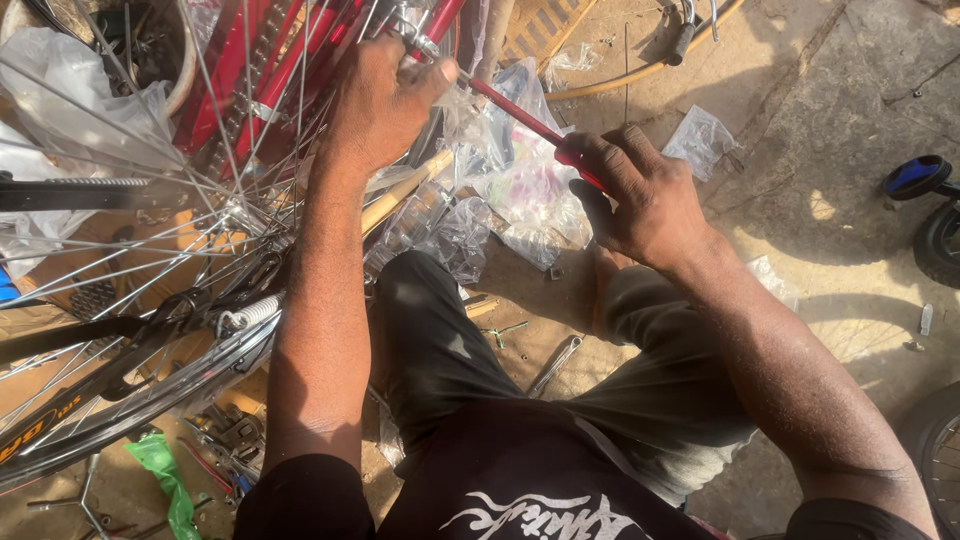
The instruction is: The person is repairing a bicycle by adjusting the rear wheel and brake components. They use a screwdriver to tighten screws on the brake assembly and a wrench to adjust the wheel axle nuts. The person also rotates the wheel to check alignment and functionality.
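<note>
Dark trousers (440,350) fill the near ground at 6 o'clock. Above them, the right hand (640,200) is clenched around the red handle of a screwdriver (520,118). This is a light, stiff tool with a smooth, rather slick shaft, best held by that handle. Its long axis runs from 4 o'clock up to 10 o'clock, tip toward the red bicycle frame (250,60). There the left hand (385,95) pinches a small fitting. A spoked wheel (150,300) lies at 9 o'clock, with a steel spanner (555,365) on the ground.
</note>
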